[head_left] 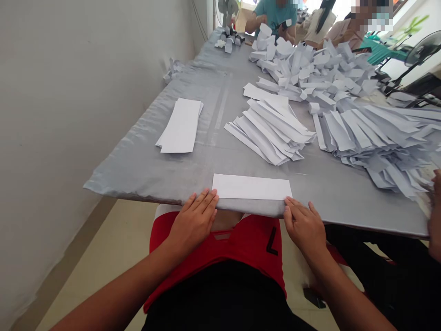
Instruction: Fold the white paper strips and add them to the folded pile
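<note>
A white paper strip (pixel 252 187) lies flat and crosswise near the front edge of the grey-covered table (pixel 138 161). My left hand (pixel 198 214) rests at its left end, palm down with the fingers stretched out. At the strip's lower right corner is my right hand (pixel 305 223), its fingertips touching the paper and its fingers extended. Neither hand grips anything. Beyond the strip, to the left, sits a neat stack of white sheets (pixel 182 125). A fanned pile of folded papers (pixel 272 131) lies behind the strip, slightly to the right.
More folded papers (pixel 372 138) spread at the right, with a large heap of loose ones (pixel 310 69) behind. Several people are around the table; one hand (pixel 434 216) shows at the right edge. A wall (pixel 86 92) runs along the left.
</note>
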{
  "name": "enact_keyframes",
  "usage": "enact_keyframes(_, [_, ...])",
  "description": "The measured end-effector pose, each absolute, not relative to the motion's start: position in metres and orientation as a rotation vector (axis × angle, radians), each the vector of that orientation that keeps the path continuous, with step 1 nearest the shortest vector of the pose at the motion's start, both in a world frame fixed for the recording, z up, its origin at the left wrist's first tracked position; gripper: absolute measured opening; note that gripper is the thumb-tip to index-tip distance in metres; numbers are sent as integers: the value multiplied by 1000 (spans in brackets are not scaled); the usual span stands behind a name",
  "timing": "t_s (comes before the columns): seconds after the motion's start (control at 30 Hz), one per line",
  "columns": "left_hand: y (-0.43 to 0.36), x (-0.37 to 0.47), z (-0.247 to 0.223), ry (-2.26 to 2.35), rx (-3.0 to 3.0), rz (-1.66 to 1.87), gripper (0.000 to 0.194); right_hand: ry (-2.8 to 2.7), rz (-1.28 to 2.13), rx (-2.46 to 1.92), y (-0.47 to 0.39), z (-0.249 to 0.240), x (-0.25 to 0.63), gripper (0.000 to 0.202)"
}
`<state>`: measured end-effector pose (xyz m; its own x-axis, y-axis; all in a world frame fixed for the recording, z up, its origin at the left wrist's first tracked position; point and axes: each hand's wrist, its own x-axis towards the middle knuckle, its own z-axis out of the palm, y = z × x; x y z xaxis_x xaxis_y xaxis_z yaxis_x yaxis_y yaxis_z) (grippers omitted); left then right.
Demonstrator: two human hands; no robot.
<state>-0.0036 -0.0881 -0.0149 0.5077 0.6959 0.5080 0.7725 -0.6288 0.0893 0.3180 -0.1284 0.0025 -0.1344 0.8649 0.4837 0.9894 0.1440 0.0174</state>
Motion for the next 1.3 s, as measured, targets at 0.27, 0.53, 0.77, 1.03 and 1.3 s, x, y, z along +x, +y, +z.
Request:
enact_keyframes(0.27, [-59,14,10,-1290,-2577,-715,31,-2035,-453,-1723,-94,26,299,33])
enact_keyframes(0.53, [-20,25,11,-1334,-2629,-549,27,-2313,-132,-1652,-47,-6,288,44])
enact_keyframes(0.77, [-13,23,8,-1177,-2840,-323,49,-2287,-273,-1682,-52,1,286,45])
enact_keyframes(1.03, [-30,32,12,-1121,-2801,-413,38,-2248,-338,-1653,-60,1,279,32])
enact_keyframes(1.3, [-37,31,-1,-1136,-2844,-513,45,-2238,-313,-1640,-65,-3,276,32])
